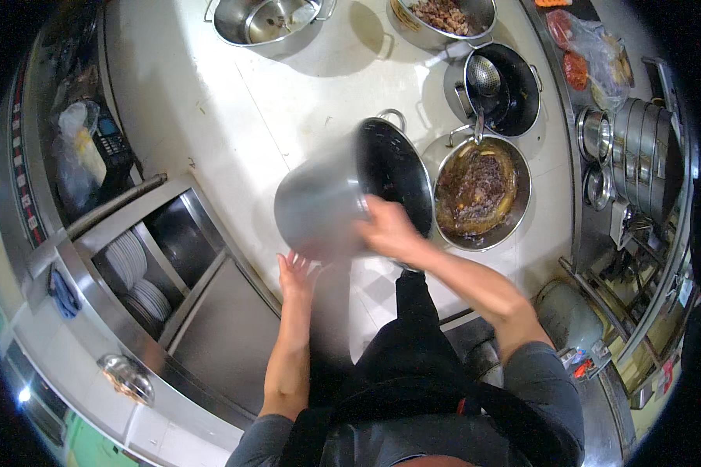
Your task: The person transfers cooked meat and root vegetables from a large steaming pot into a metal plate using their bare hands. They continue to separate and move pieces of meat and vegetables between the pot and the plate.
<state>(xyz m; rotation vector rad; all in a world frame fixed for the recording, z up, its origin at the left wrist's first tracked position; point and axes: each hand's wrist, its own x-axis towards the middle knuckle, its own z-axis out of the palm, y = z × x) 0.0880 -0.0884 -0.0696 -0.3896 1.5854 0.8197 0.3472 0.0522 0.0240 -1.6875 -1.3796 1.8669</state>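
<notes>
A large stainless steel pot, blurred by motion, is tilted on its side in front of me. My right hand grips it near the rim on the right. My left hand is at the lower edge of that pot with its fingers spread; whether they touch the metal I cannot tell. Behind the blurred pot, a sharper pot with a dark inside shows a ring handle, and its left part is hidden. Right beside it, a pot of brown oily liquid with dark bits in it stands on the tiled floor.
Farther right, a dark pot holds a perforated ladle. A pot of meat pieces and another with a bowl inside stand at the far side. Left is a steel cabinet with stacked plates; a gas cylinder is right.
</notes>
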